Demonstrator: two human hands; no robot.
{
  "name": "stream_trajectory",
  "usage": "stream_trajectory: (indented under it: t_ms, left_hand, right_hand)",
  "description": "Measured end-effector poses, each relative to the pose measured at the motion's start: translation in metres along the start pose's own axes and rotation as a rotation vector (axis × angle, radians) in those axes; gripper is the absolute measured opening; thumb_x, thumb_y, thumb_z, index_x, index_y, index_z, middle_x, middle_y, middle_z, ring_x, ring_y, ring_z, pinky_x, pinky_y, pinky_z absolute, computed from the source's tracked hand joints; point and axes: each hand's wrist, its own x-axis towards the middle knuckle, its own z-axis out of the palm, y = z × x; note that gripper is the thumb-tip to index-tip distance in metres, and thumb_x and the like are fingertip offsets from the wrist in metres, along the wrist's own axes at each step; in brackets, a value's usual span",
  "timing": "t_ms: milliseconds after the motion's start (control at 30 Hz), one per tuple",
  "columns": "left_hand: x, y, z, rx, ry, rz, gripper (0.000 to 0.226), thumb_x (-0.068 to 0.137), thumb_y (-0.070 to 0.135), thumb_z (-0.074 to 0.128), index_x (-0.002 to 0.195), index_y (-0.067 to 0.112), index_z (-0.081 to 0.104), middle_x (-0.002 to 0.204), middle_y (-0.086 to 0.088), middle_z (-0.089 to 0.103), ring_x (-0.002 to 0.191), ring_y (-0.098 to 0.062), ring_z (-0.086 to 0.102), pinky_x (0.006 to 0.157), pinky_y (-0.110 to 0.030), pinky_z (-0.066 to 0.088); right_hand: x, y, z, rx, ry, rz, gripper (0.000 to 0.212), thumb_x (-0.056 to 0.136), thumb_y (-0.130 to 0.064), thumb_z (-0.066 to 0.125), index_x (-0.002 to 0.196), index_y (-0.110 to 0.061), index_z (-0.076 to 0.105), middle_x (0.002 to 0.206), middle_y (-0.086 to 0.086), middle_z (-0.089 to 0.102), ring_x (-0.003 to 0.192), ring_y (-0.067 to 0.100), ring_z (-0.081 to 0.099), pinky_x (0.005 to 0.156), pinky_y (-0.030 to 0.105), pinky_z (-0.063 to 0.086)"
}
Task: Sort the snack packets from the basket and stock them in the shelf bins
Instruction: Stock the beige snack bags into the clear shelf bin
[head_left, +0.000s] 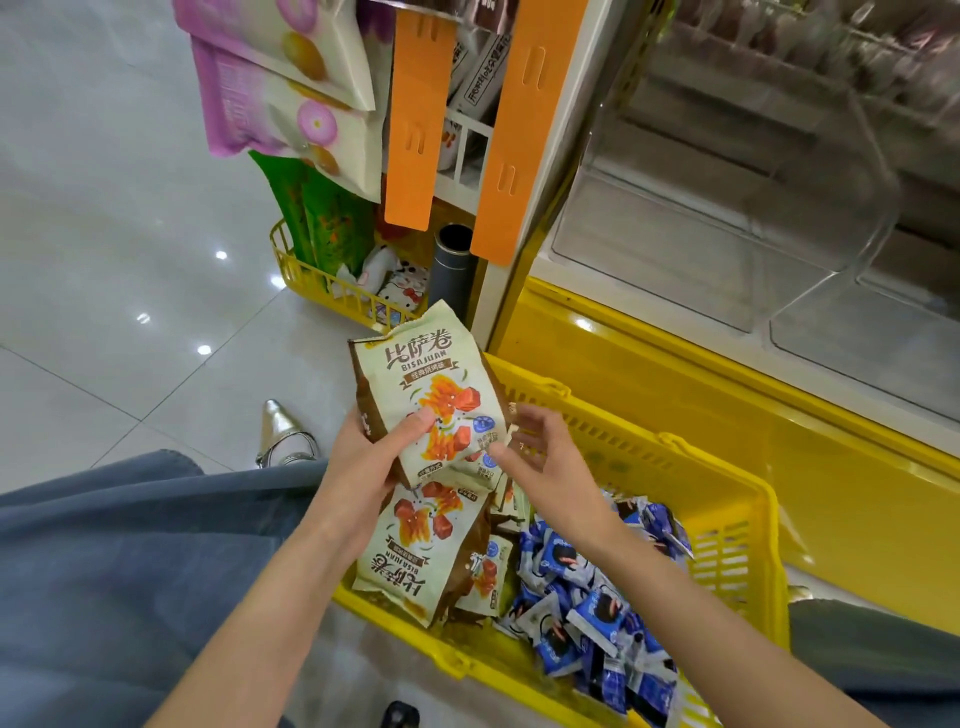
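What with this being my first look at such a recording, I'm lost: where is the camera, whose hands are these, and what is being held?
There is no machine here. A person works with two bare hands, and the single camera is worn on the head, looking forward and down.

The left hand holds up a cream snack packet, with the thumb on its front. The right hand is at that packet's lower right edge, fingers spread. Whether it has a grip on it is unclear.

Below the hands is a yellow basket. It holds more cream packets and a heap of small blue packets. At the upper right are the clear shelf bins, where the packets are meant to go.
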Motion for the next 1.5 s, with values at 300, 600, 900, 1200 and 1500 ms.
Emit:
stream_trajectory:
  t_ms: [300,600,900,1200,1500]
  left_hand:
    - [-0.01,0.0,-0.014,0.083,0.129,0.08,0.059,0.054,0.041,0.076,0.108,0.034,0.053,0.099,0.003,0.072,0.085,-0.019,0.071,0.063,-0.035,0.058]
    - [-0.014,-0.012,-0.022,0.083,0.229,0.094,0.039,0.064,0.039,0.071,0.099,0.039,0.053,0.096,0.007,0.071,0.085,-0.016,0.07,0.073,-0.039,0.057]
    - [-0.016,-0.029,0.022,0.377,0.284,0.126,0.054,0.075,0.028,0.074,0.117,0.016,0.042,0.103,-0.002,0.062,0.092,-0.018,0.063,0.061,-0.027,0.051]
    - [-0.044,-0.045,0.109,0.177,-0.024,-0.045,0.082,0.062,0.044,0.074,0.134,0.024,0.04,0.123,0.002,0.061,0.114,-0.023,0.056,0.089,-0.048,0.046]
    - [-0.056,-0.011,0.163,0.103,-0.16,0.004,0.086,0.047,0.047,0.077,0.125,0.028,0.049,0.116,0.001,0.066,0.108,-0.023,0.06,0.102,-0.055,0.037]
  right_hand:
    - [0.02,0.028,0.039,-0.344,-0.385,0.269,0.069,0.077,-0.056,0.066,0.131,-0.018,0.049,0.124,-0.002,0.057,0.115,0.019,0.054,0.092,0.03,0.045]
    - [0.002,0.021,0.012,-0.273,-0.287,0.313,0.071,0.073,-0.046,0.074,0.129,-0.012,0.047,0.127,0.005,0.058,0.107,0.018,0.058,0.094,0.03,0.046]
    - [-0.04,0.016,-0.09,0.343,0.27,0.345,0.08,0.076,-0.028,0.075,0.141,-0.009,0.031,0.109,0.004,0.066,0.086,0.012,0.066,0.058,0.023,0.053]
    - [-0.085,0.006,-0.122,0.859,0.27,0.231,0.07,0.071,-0.008,0.076,0.129,-0.024,0.04,0.105,0.008,0.07,0.088,0.024,0.071,0.066,0.037,0.059]
    - [-0.107,-0.021,-0.177,0.663,0.192,0.127,0.053,0.07,-0.053,0.064,0.11,-0.018,0.064,0.102,0.003,0.073,0.09,0.013,0.07,0.077,0.027,0.052]
